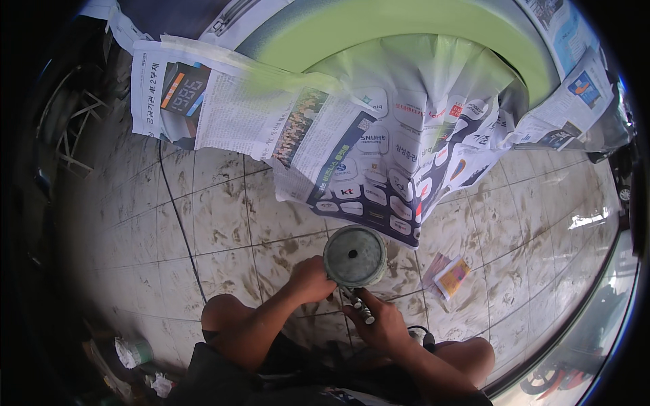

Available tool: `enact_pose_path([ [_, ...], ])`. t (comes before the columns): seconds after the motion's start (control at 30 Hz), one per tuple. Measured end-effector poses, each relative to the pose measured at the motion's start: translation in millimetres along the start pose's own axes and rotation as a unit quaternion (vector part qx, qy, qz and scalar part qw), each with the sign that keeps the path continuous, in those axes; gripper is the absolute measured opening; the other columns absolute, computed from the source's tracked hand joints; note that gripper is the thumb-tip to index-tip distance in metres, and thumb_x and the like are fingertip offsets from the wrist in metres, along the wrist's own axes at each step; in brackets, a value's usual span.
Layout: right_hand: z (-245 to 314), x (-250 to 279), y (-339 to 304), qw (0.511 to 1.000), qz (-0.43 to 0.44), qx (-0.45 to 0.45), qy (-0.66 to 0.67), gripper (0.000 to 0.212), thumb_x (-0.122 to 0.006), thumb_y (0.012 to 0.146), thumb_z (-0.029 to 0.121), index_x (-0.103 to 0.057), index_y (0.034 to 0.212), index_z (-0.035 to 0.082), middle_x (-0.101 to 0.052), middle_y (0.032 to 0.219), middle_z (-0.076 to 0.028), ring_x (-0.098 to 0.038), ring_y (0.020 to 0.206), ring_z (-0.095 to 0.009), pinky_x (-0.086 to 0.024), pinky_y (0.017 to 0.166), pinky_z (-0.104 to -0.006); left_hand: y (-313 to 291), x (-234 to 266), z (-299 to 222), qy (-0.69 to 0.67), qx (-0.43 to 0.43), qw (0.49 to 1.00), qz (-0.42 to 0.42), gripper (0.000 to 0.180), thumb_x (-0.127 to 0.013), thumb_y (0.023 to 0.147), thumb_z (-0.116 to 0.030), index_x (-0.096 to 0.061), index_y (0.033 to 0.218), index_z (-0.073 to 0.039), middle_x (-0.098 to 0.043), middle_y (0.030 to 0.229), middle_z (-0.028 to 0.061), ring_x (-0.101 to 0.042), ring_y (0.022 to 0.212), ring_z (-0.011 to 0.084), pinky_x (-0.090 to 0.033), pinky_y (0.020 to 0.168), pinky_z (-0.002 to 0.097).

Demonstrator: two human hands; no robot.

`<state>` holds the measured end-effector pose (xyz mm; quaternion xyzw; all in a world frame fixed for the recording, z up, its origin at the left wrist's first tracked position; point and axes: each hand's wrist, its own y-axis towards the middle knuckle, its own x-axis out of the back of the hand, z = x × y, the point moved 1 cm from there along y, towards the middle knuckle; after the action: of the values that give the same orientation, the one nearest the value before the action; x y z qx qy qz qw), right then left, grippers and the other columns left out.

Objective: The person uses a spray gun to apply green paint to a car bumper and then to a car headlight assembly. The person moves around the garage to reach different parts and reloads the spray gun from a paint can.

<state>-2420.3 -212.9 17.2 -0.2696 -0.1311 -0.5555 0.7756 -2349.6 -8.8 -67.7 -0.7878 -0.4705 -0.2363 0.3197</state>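
Note:
A spray gun (364, 312) with bare metal knobs is held between my knees, its round, paint-stained grey cup (353, 254) on top. My right hand (380, 323) wraps the gun's body just behind the cup. Closed against the cup's lower left side is my left hand (313, 280), its fingertips partly hidden by the cup and gun. Beyond my hands stands a curved panel (399, 19) coated light green. Newspaper masking (325, 145) hangs below and around it, dusted with green overspray near the panel.
Dirty tiled floor (217, 216) spreads beneath me. A thin dark cable (177, 213) runs across it at the left. A yellow-orange packet (451, 278) lies to the right of the cup. A metal stand (80, 132) is at far left, a curved car surface (575, 325) at right.

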Motion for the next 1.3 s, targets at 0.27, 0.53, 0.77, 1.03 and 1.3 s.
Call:
enact_pose_path([
  [0.27,4,0,-1,1.000,0.012,-0.019,-0.001,0.040,-0.071,0.094,0.032,-0.062,0.126,0.010,-0.073,0.094,-0.023,-0.069,0.090,-0.046,-0.055,0.073,-0.0506,-2,-1,3,0.041,-0.007,0.998,-0.039,0.020,-0.065,0.078,-0.022,-0.073,0.083,-0.004,-0.072,0.071,0.0127,-0.072,0.080,0.0370,-0.058,0.078,0.0472],
  [0.53,1,-1,1,1.000,0.004,0.000,-0.015,0.041,-0.071,0.094,0.033,-0.061,0.127,0.011,-0.072,0.096,-0.024,-0.069,0.091,-0.046,-0.055,0.073,-0.0517,-3,18,-23,-0.040,0.072,0.995,0.056,0.018,-0.062,0.085,-0.022,-0.073,0.088,-0.008,-0.071,0.064,0.0066,-0.074,0.074,0.0295,-0.057,0.074,0.0435],
  [0.77,-2,0,-1,0.999,0.027,-0.026,-0.024,0.045,-0.066,0.096,0.045,-0.059,0.129,0.015,-0.073,0.104,-0.020,-0.071,0.089,-0.044,-0.056,0.075,-0.0531,-3,24,-34,-0.105,0.078,0.989,0.076,0.022,-0.059,0.092,-0.021,-0.070,0.100,-0.004,-0.073,0.076,0.0136,-0.074,0.071,0.0285,-0.058,0.071,0.0420],
  [1.03,-6,3,-2,0.997,0.053,-0.048,-0.038,0.050,-0.061,0.096,0.051,-0.056,0.134,0.019,-0.074,0.100,-0.022,-0.070,0.090,-0.046,-0.056,0.077,-0.0562,-1,22,-36,-0.090,0.016,0.996,0.020,0.023,-0.062,0.092,-0.017,-0.067,0.106,0.001,-0.072,0.079,0.0188,-0.075,0.071,0.0292,-0.056,0.065,0.0416],
  [1.3,-2,7,-3,0.995,0.059,-0.065,-0.040,0.051,-0.058,0.097,0.052,-0.054,0.137,0.020,-0.074,0.098,-0.022,-0.070,0.089,-0.046,-0.056,0.078,-0.0561,-1,18,-29,-0.060,0.006,0.998,0.031,0.027,-0.063,0.090,-0.014,-0.066,0.114,-0.001,-0.072,0.099,0.0219,-0.072,0.094,0.0352,-0.056,0.080,0.0436],
])
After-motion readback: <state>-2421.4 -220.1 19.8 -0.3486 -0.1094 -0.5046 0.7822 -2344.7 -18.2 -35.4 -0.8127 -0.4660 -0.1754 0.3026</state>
